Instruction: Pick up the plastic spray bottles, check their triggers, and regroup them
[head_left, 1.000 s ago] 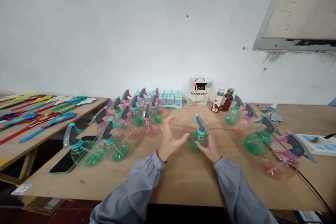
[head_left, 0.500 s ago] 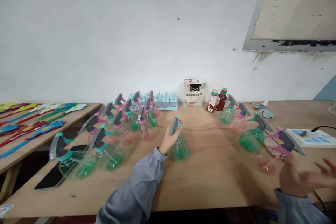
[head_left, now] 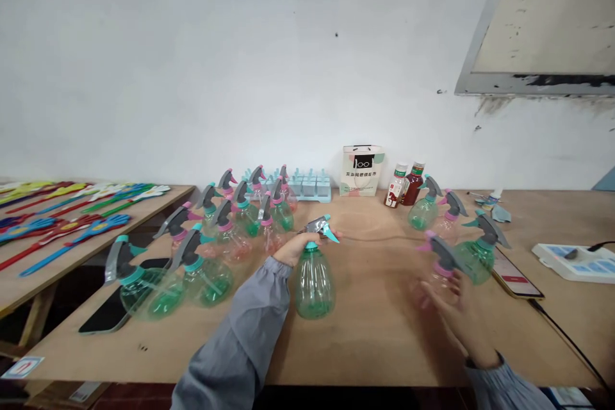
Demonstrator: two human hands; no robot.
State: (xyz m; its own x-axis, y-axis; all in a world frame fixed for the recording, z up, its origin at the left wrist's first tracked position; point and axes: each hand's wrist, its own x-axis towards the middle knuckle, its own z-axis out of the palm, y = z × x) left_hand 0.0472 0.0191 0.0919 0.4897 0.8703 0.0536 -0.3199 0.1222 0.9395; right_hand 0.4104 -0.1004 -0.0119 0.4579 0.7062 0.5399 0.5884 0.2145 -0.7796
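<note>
In the middle of the table, my left hand (head_left: 292, 248) is closed around the neck of a clear green spray bottle (head_left: 314, 288), whose grey head and teal nozzle tilt to the right. My right hand (head_left: 461, 311) grips a pink spray bottle (head_left: 442, 256) with a grey head and pink nozzle; motion blurs its lower part. Beyond that hand are two green spray bottles (head_left: 475, 259) and a pink one (head_left: 450, 214). Several more green and pink spray bottles (head_left: 206, 278) cluster to the left of my left hand.
A dark phone (head_left: 108, 311) lies at the left, and a charging phone (head_left: 519, 275) at the right beside a white power strip (head_left: 576, 262). Along the wall are a pale blue mould tray (head_left: 314, 189), a paper bag (head_left: 361, 173) and two sauce bottles (head_left: 412, 186). Colourful hand-shaped clappers (head_left: 96, 230) cover another table.
My right hand has taken hold of the pink spray bottle and moved it left, uncovering the charging phone. The green bottle in my left hand has shifted slightly nearer and its head has turned.
</note>
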